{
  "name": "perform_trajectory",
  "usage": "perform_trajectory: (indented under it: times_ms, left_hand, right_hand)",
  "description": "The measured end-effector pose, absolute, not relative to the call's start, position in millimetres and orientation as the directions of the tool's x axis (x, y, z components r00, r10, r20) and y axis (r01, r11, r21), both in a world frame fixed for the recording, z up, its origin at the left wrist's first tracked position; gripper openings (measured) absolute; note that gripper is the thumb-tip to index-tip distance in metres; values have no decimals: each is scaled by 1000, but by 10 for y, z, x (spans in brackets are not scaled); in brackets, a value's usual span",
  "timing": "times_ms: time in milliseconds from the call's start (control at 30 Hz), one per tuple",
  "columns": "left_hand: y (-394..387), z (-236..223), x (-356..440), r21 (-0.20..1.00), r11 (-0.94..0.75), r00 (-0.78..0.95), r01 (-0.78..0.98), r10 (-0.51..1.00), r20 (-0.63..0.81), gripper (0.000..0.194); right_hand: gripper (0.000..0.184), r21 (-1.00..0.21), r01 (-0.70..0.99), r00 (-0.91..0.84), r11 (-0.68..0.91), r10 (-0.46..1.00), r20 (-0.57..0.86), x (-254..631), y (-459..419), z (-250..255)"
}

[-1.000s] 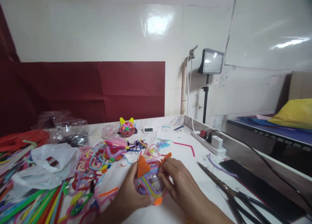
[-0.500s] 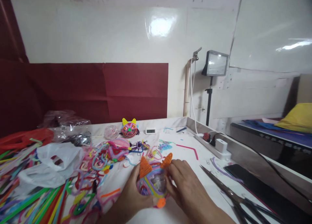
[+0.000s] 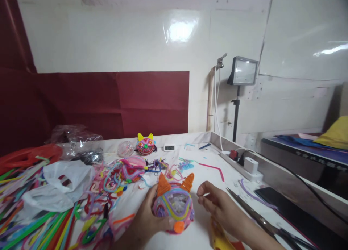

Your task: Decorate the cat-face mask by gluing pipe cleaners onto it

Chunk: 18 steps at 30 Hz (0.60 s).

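Observation:
My left hand (image 3: 152, 215) holds a round cat-face ornament (image 3: 176, 215) wrapped in pipe cleaners. It has two orange pointed ears, bands of purple, yellow and blue, a clear uncovered patch and an orange ball at its lower edge. My right hand (image 3: 217, 201) is just right of the ornament, apart from it, with bent fingers and nothing visible in them. Under the right wrist lies a yellow and orange object (image 3: 218, 235), partly hidden. Scissors (image 3: 261, 219) lie to the right of that hand, beside a black phone-like slab (image 3: 293, 215).
Pipe cleaners (image 3: 51, 228) and a white plastic bag (image 3: 65, 184) pile up on the left. At the back stand a finished-looking cat ornament (image 3: 146, 145), a clear ball (image 3: 125, 148) and a small digital clock (image 3: 169, 148). A power strip (image 3: 251, 174) runs along the right edge.
My right hand has come off the ornament's right side and moved right. The ornament's front now shows more fully, still in my left hand. The yellow object has come into sight.

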<state>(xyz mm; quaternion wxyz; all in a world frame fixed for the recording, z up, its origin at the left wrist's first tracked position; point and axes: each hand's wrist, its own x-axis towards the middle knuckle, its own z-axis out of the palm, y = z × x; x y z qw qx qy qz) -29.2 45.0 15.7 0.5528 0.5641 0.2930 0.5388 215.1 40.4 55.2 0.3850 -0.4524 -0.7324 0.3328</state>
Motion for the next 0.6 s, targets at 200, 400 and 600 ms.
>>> perform_trajectory:
  times_ms: [200, 400, 600]
  left_hand:
    - [454, 181, -303, 932, -239, 228, -272, 925, 303, 89]
    - [431, 307, -345, 968, -229, 56, -108, 970, 236, 48]
    - [419, 363, -329, 940, -308, 54, -149, 946, 318, 40]
  right_hand:
    - [13, -878, 325, -313, 351, 916, 250, 2126, 412, 503]
    - [23, -839, 417, -360, 350, 911, 201, 2129, 279, 453]
    - [32, -613, 639, -304, 464, 885, 353, 2587, 6, 464]
